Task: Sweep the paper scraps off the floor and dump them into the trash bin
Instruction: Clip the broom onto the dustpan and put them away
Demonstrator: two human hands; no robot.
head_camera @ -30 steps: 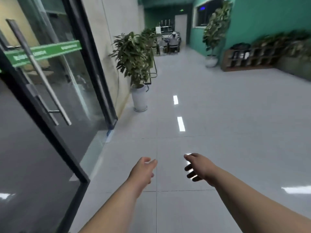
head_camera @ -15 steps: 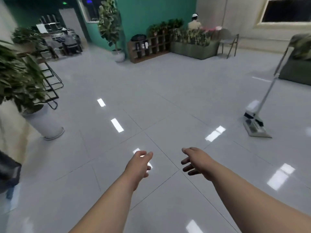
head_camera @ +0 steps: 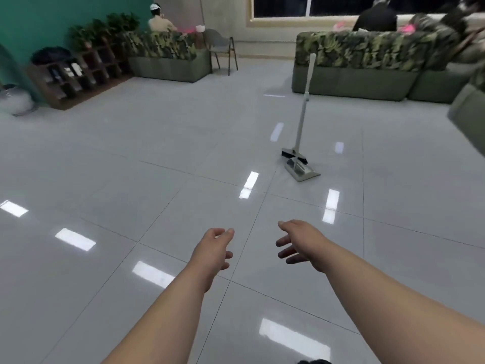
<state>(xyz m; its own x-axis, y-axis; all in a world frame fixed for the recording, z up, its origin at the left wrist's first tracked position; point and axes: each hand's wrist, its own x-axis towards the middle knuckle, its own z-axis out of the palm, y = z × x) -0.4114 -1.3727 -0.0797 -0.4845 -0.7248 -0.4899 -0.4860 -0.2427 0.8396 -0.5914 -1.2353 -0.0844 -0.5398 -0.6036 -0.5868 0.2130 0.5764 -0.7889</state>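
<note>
A pale broom with black bristles (head_camera: pixel 302 119) stands upright on the grey tiled floor, clipped to a pale dustpan (head_camera: pixel 301 171) at its foot, ahead and slightly right of me. My left hand (head_camera: pixel 214 249) and my right hand (head_camera: pixel 299 243) are stretched out in front, low in the view and well short of the broom. Both hold nothing, with fingers relaxed and spread. No paper scraps or trash bin show in this view.
Green planter benches with foliage (head_camera: pixel 367 67) line the far right, another planter (head_camera: pixel 170 59) and a chair (head_camera: pixel 223 48) stand at the back. A wooden shelf (head_camera: pixel 73 74) and white pot (head_camera: pixel 15 101) sit far left. People sit behind the planters.
The view has swung right, away from the glass door and potted plant. The broom and dustpan now stand nearer the centre. Both hands stay outstretched and hold nothing.
</note>
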